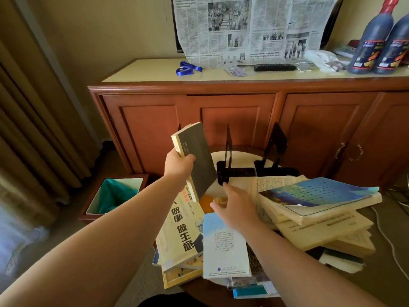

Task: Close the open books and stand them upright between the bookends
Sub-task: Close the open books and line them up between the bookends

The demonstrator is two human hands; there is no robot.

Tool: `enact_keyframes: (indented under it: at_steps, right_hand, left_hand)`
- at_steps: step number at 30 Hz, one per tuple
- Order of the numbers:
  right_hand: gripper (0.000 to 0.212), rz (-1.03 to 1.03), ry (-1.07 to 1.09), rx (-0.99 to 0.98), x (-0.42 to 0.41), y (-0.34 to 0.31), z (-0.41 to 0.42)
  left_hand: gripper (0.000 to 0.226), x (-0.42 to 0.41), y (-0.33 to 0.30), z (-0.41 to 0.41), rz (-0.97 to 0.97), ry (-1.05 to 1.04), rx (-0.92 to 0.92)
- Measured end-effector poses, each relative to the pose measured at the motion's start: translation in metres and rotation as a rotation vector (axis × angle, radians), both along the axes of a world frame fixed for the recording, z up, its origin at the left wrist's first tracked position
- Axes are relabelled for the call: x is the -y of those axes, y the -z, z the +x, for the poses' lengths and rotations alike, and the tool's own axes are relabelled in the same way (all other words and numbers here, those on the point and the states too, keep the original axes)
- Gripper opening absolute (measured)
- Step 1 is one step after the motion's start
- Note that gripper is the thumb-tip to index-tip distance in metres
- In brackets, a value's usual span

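Books: none stand between the two black metal bookends yet. Left hand grips a closed grey paperback; right hand spread, empty; open cream-paged books remain at right.

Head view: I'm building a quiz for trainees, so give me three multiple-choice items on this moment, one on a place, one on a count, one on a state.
1. Where do the black bookends stand?
A. on the round table, beyond the books
B. on the cabinet top
C. on the floor by the bin

2. How many dark bottles stand on the cabinet, far right?
A. none
B. two
C. four

3. What state is the grey book in the left hand?
A. lying open on the table
B. closed, held up off the table
C. already standing between the bookends

Answers:
1 A, their bases rest on the table's pale top behind the piles.
2 B, two bottles with red caps show side by side.
3 B, the left grip wraps its lower edge in the air; the right hand is open over the books.
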State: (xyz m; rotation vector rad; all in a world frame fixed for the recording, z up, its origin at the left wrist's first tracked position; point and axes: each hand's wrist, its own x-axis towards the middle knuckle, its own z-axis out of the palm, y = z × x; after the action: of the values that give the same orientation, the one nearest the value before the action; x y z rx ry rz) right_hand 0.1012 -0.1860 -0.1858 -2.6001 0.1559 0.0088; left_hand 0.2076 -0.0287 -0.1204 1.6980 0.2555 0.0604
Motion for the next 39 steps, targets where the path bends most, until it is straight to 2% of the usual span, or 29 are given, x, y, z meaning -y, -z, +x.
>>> enact_keyframes:
  at_steps: [4,12,16,20,23,25,29,33,39]
  right_hand:
    - [0.069,-0.292,-0.059,0.003,0.001,0.006,-0.005]
    - [0.085,-0.325,-0.123,-0.052,0.006,0.01,-0.002]
    - [0.084,-0.321,-0.112,-0.04,0.006,0.01,-0.003]
    - [0.08,-0.312,-0.118,-0.024,0.007,0.012,-0.003]
    - [0.081,-0.301,-0.117,-0.016,0.007,0.014,-0.002]
    - [0.081,-0.297,-0.119,-0.01,0.007,0.015,-0.002]
    - [0.079,-0.286,-0.115,-0.013,0.006,0.014,-0.001]
    - [0.073,-0.255,-0.117,-0.024,0.007,0.011,-0.001]
    - [0.069,0.032,-0.095,-0.054,0.01,-0.006,0.0]
  left_hand:
    - [0.037,0.023,0.009,0.016,0.088,-0.021,0.022]
    - [0.044,0.058,0.022,0.039,0.157,-0.064,0.086]
    - [0.048,0.072,0.028,0.051,0.14,-0.037,0.074]
    - [0.06,0.074,0.041,0.051,0.162,0.178,0.058]
    - [0.09,0.067,0.053,0.05,0.244,0.439,0.013]
    - [0.101,0.063,0.054,0.048,0.354,0.539,-0.012]
    - [0.1,0.063,0.054,0.049,0.495,0.624,-0.021]
    - [0.094,0.062,0.046,0.047,0.461,0.62,-0.053]
    - [0.083,0.046,0.027,0.04,0.436,0.533,0.009]
